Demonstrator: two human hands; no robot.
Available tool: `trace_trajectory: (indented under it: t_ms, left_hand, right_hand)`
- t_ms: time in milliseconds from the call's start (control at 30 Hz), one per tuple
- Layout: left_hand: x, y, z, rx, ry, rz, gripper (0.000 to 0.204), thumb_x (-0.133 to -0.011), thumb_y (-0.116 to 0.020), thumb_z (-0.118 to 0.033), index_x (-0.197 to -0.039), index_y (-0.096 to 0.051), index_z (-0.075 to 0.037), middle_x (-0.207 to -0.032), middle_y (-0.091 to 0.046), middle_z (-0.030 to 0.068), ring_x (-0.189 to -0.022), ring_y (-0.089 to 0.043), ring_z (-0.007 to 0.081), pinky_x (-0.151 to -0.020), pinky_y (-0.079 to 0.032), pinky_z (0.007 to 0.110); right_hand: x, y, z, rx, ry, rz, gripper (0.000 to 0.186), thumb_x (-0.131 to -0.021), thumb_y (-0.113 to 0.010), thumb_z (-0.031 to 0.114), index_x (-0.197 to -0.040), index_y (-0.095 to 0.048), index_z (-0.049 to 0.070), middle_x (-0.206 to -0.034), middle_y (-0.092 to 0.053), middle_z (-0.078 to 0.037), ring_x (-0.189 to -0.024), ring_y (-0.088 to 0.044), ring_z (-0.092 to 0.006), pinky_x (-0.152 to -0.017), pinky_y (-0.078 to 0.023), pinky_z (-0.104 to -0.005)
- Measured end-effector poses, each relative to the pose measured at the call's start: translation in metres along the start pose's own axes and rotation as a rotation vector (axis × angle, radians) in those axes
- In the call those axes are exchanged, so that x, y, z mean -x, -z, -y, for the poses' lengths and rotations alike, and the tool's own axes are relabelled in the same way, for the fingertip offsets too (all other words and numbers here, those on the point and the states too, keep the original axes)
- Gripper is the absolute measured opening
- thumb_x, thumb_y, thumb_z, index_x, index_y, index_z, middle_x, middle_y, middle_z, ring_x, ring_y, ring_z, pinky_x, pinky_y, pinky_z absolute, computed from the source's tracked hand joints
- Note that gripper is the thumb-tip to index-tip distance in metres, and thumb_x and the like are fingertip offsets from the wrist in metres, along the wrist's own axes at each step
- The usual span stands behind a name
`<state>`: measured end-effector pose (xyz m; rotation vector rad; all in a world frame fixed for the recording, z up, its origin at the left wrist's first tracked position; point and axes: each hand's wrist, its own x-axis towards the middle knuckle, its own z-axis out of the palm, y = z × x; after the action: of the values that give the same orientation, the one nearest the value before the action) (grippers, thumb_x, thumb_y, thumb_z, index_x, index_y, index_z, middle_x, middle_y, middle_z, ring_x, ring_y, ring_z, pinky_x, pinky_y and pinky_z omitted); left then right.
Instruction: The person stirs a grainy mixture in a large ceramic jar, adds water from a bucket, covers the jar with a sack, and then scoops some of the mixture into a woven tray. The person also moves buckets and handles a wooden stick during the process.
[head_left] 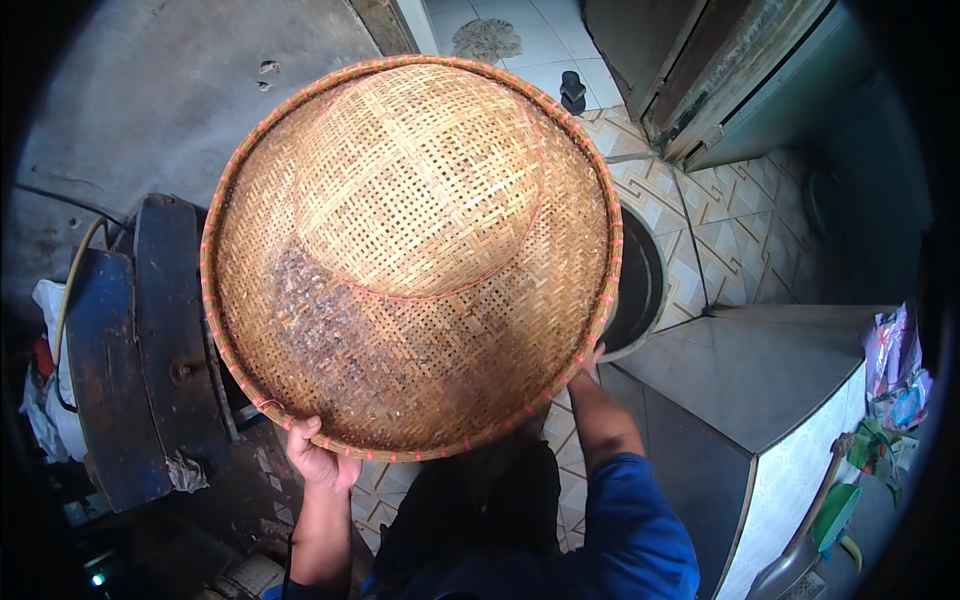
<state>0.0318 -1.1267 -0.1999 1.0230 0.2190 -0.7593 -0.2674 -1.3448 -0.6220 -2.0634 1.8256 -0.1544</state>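
Observation:
In front of me I hold up a wide round woven bamboo tray by its rim. A paler, domed woven part with red stitching at its edge rises from its upper middle. Brown stains and small pale bits mark the flat weave below and left of the dome. My left hand is closed on the near left rim, thumb on top. At the right rim, my right hand grips the edge, with most of its fingers hidden behind the tray.
Partly behind the tray on the right stands a dark bucket on the patterned tile floor. A grey-topped counter is at right. A worn blue panel stands at left. Farther off lie a black sandal and a grey mat.

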Motion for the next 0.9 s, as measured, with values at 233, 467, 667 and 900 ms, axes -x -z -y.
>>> trace_trajectory:
  t_ms: [233, 467, 667, 900]
  left_hand:
    - [-0.007, 0.007, -0.024, 0.013, 0.094, 0.091, 0.065, -0.072, -0.058, -0.015, -0.135, -0.047, -0.005, -0.128, -0.057, 0.0106, -0.121, -0.053, 0.0321, -0.107, -0.039, 0.05]
    - [-0.032, 0.006, -0.075, -0.193, 0.358, 0.11, 0.044, -0.083, -0.062, -0.024, -0.121, -0.056, -0.004, -0.118, -0.063, 0.0122, -0.112, -0.059, 0.0309, -0.101, -0.044, 0.05]
    - [-0.042, -0.023, -0.125, -0.342, 0.195, 0.078, 0.089, -0.094, -0.062, -0.039, -0.156, 0.003, -0.036, -0.155, -0.027, 0.0131, -0.124, -0.049, 0.0299, -0.093, -0.046, 0.046]
    - [-0.065, -0.038, -0.199, -0.238, -0.274, -0.02, 0.07, -0.098, -0.053, -0.048, -0.155, -0.02, -0.024, -0.145, -0.039, 0.0161, -0.124, -0.052, 0.0338, -0.097, -0.05, 0.051]
  right_hand:
    - [0.035, 0.247, 0.135, -2.073, -0.527, 0.776, 0.061, -0.096, -0.057, 0.041, -0.142, -0.042, 0.005, -0.139, -0.053, -0.014, -0.125, -0.053, -0.0313, -0.104, -0.042, -0.0537]
    - [0.109, 0.316, 0.228, -1.584, -0.617, 0.384, 0.039, -0.085, -0.06, 0.008, -0.123, -0.056, 0.001, -0.115, -0.064, -0.012, -0.103, -0.063, -0.0276, -0.091, -0.051, -0.0442]
    - [0.101, 0.267, 0.192, -1.749, -0.809, 0.361, 0.041, -0.078, -0.052, -0.002, -0.119, -0.053, -0.001, -0.112, -0.061, -0.014, -0.098, -0.062, -0.0298, -0.088, -0.053, -0.0456]
    - [0.047, 0.183, 0.146, -1.828, -0.972, 0.145, 0.04, -0.085, -0.046, -0.001, -0.125, -0.045, -0.004, -0.119, -0.058, -0.02, -0.096, -0.065, -0.0351, -0.074, -0.06, -0.0496]
